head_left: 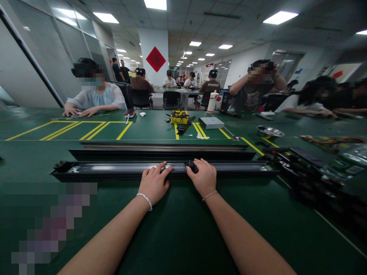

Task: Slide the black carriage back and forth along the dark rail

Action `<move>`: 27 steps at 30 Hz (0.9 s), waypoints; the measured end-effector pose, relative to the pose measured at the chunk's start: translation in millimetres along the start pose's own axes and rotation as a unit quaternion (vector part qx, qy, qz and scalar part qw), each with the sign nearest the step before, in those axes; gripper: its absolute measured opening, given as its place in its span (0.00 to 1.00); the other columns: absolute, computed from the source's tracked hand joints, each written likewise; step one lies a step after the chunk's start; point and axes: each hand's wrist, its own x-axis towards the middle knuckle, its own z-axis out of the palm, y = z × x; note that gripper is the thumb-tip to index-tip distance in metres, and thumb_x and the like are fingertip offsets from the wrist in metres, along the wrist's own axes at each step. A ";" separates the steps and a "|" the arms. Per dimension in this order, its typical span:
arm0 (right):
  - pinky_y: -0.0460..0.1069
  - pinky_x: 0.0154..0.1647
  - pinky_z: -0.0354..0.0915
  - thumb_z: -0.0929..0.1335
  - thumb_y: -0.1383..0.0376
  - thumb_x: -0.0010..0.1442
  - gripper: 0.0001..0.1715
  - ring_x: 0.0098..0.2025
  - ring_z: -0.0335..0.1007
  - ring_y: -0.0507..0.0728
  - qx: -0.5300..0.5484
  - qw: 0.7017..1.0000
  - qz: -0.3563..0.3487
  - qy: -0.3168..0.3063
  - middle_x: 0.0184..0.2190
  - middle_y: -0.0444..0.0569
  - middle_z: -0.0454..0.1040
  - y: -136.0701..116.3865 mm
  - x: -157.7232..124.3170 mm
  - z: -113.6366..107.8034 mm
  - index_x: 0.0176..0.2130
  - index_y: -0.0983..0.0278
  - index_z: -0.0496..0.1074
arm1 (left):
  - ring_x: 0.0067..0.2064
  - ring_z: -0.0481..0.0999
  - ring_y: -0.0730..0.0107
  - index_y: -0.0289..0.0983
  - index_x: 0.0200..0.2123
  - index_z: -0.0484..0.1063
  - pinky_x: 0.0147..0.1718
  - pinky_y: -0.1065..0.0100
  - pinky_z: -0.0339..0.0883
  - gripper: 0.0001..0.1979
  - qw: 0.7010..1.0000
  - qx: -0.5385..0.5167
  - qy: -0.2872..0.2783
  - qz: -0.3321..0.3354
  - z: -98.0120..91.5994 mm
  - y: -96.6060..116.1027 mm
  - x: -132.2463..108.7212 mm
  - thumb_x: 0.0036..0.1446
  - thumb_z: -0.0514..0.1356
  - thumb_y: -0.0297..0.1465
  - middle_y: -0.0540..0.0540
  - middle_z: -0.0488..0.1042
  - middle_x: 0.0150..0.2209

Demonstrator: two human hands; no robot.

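Note:
A long black channel (243, 173) lies crosswise on the green table, with a shiny, silvery strip or tube (109, 168) running along its inside. My left hand (153, 185) rests over the middle of the channel, its fingers apart and touching the front edge and shiny surface. Just right of it, my right hand (204, 175) is closed around a small black piece (191, 165) at the channel. The palm hides part of that piece, so its exact kind cannot be made out. Both wrists wear thin bracelets.
Behind the channel lies another long black strip (160, 154). Farther back are a yellow box with cables (179, 117), a grey box (211, 123) and a metal bowl (270, 132). Dark parts and a plastic bottle (348, 162) crowd the right. Several people sit around.

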 end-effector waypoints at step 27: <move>0.56 0.49 0.53 0.64 0.57 0.52 0.17 0.51 0.63 0.61 0.006 1.000 0.005 -0.013 0.44 0.49 0.73 -0.7 2.0 -3.0 0.39 0.63 0.72 | 0.51 0.65 0.62 0.48 0.51 0.62 0.49 0.57 0.52 0.22 0.999 -0.041 0.025 -0.002 2.4 -2.1 -0.8 0.51 0.53 0.33 0.50 0.61 0.57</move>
